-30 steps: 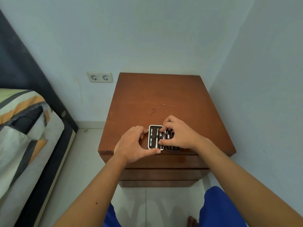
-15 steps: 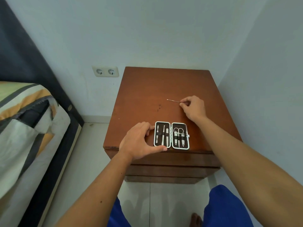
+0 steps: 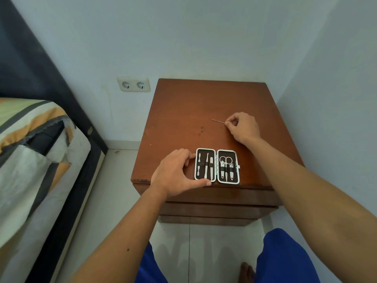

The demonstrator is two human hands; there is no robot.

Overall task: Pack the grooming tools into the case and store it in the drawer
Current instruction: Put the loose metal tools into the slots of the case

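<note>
right hand (image 3: 243, 127) pinches thin silver metal pick (image 3: 218, 121) by near end for lifting | left hand (image 3: 175, 173) clamps open white-rimmed black case (image 3: 217, 166), steadying it for insertion

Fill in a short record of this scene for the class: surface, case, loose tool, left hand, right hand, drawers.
surface: wooden nightstand
case: lies open flat at the front edge, tools strapped in both halves
loose tool: thin metal pick, out of the case, farther back
left hand: grips the case's left half
right hand: pinches one end of the pick
drawers: closed
</note>
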